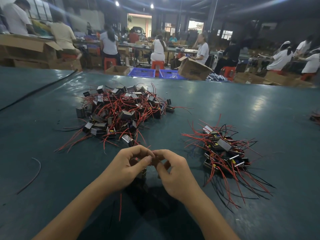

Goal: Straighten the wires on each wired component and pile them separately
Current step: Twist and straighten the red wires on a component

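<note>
grips are meeting at the centre of the view: the left grip (128, 163) and the right grip (173, 170) are both curling inward, thumbs and fingertips pressing together on what looks like a red lead (152, 151). the wired component (143, 173) it belongs to is showing as a small dark block under the left palm, and another red wire (120, 208) is dangling below the wrist. this is looking like the straightening step, mid-piece. next, the lead is probably needing a steady pull between the pinching fingers, then the piece is going to the straightened pile (223, 153) lying to the right. the tangled pile (121, 111) is waiting further out on the green surface (242, 104), well apart from it.
</note>
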Available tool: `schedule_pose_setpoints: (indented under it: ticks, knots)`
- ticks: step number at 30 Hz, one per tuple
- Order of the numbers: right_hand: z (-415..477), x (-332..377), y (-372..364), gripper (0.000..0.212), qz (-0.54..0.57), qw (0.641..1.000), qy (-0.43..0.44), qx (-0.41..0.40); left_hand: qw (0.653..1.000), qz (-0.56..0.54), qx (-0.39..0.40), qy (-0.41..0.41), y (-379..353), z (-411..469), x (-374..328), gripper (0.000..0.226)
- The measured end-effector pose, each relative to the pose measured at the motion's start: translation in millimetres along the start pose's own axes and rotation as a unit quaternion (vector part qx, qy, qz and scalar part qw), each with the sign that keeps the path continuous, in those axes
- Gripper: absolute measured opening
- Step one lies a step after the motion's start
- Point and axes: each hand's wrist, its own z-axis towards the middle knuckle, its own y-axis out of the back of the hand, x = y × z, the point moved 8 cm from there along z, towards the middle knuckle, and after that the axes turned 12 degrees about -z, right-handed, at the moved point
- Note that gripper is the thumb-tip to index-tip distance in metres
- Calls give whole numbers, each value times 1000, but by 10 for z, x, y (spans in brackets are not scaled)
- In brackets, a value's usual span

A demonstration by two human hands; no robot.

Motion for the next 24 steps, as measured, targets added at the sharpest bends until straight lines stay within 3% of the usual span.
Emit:
schedule_pose_setpoints:
  ticks: [6, 10, 13, 18, 24]
  knots:
    - [19, -74, 132, 17, 66, 992, -61, -90, 999, -30, -21, -15, 28, 5, -43, 9]
    - [-23, 128, 298, 25, -8, 988, 38, -151, 999, -9, -36, -21, 48, 19, -38, 17]
    - [-44, 255, 297, 16, -31, 983, 96, -153, 999, -17, -28, -10, 47, 23, -5, 15]
    - [-42, 268, 319, 14, -65, 980, 101, -160, 1000, -21, -6, 8, 18, 12, 34, 10]
    - [-67, 374, 315, 20, -98, 978, 132, -126, 998, -62, 10, 15, -27, 3, 21, 24]
